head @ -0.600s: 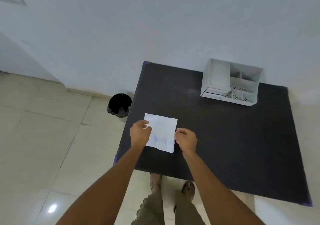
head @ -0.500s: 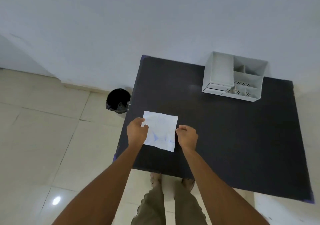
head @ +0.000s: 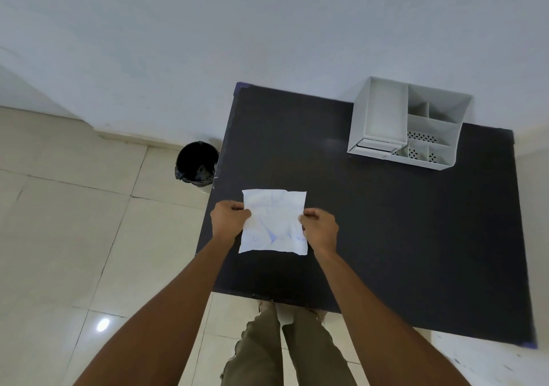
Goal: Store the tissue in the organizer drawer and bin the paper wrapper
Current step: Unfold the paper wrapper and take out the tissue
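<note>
Pinching the packet (head: 273,222) by its side edges, left hand (head: 228,222) and right hand (head: 319,229) hold it over the worktop (head: 386,222) (wrapper unopened, I judge). Next comes tearing it; organizer (head: 377,115) at 2 o'clock, bin (head: 196,162) at 10.

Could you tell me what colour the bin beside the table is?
Black bin, seen in the head view.

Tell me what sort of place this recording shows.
Probably a plain indoor room set up as a simple work spot: a black table against a bare white wall, a white desk organizer, and a lined bin on tiled floor.
</note>
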